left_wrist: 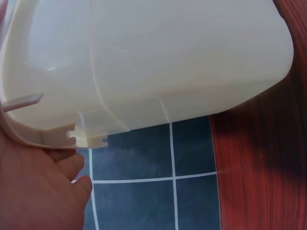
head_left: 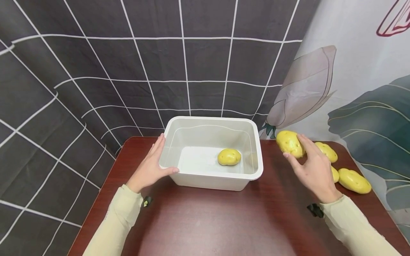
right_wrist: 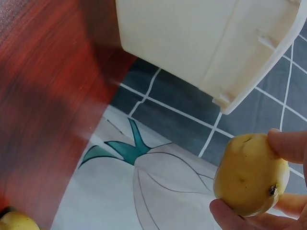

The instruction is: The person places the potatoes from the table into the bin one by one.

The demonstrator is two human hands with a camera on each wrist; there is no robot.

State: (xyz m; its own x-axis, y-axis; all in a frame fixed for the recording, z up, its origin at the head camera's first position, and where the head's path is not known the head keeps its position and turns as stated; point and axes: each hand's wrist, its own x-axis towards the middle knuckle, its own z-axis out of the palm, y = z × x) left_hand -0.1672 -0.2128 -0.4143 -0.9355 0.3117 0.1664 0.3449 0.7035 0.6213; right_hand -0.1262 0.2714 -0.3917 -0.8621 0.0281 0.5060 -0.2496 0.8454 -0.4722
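A white plastic bin (head_left: 205, 181) stands on the table with one yellow potato (head_left: 229, 156) lying on its floor, toward the right. My left hand (head_left: 153, 165) grips the bin's left rim at the front corner, thumb across the front edge; in the left wrist view its fingers (left_wrist: 72, 165) bend beneath the rim. To the right of the bin, my right hand (head_left: 315, 169) holds another potato (head_left: 289, 143) above the table, pinched between thumb and fingers. A dark spot marks this held potato (right_wrist: 252, 175) in the right wrist view.
More potatoes (head_left: 355, 180) lie on the table's right side, partly behind my right hand. The reddish-brown table (head_left: 198, 220) ends just behind the bin. A dark curtain with white grid lines (head_left: 208, 60) hangs at the back, and a pale floral one (head_left: 355, 64) at the right.
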